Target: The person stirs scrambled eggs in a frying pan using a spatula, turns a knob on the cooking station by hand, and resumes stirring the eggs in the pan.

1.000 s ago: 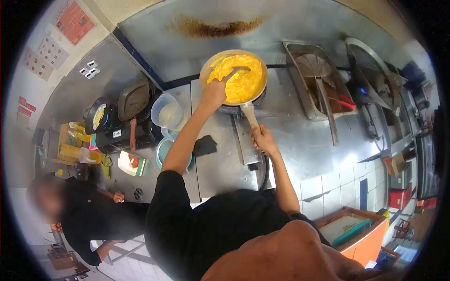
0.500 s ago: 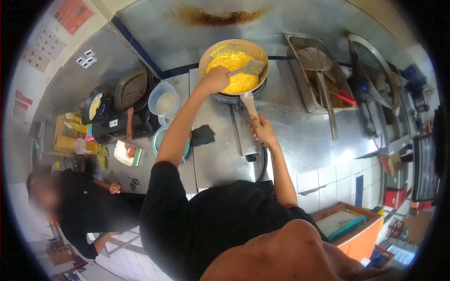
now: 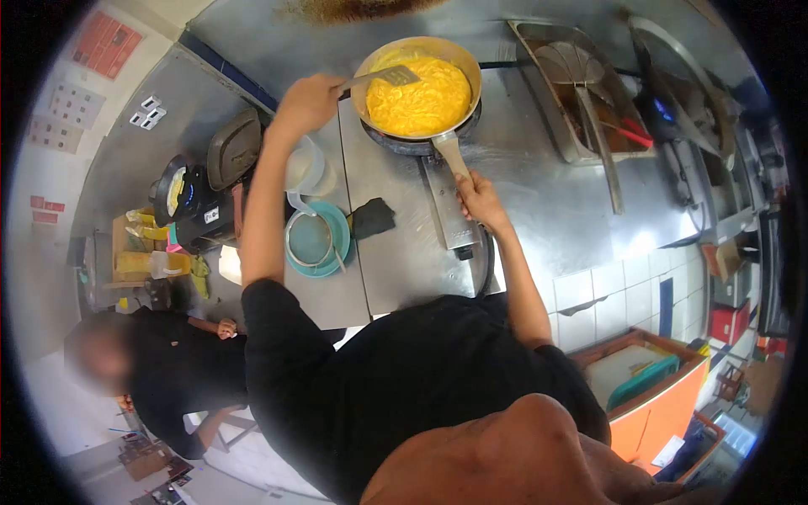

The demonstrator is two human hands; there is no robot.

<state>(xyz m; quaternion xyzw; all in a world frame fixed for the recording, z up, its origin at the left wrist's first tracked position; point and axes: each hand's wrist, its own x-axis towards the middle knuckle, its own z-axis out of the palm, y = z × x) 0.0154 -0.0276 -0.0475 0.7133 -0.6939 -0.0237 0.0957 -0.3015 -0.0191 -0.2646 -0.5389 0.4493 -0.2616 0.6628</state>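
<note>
Left hand (image 3: 310, 103) of mine was closed on the spatula (image 3: 383, 77), its blade over the yellow food (image 3: 421, 99) inside the pan (image 3: 459, 57). My right hand (image 3: 482, 200) wrapped the handle (image 3: 452, 155), probably for steadying the pan upon the burner (image 3: 396, 141). Nearby, a strainer (image 3: 310, 240) rested on the teal bowl (image 3: 343, 225), perhaps for catching drips.

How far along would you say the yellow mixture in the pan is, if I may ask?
The yellow mixture is in the pan and looks thickened into soft folds. In hand, the left hand holds the slotted spatula at the pan while the right hand grips the pan handle. Likely left: finishing it and taking it out, since it is all in one mass there; its underside is hidden.
</note>
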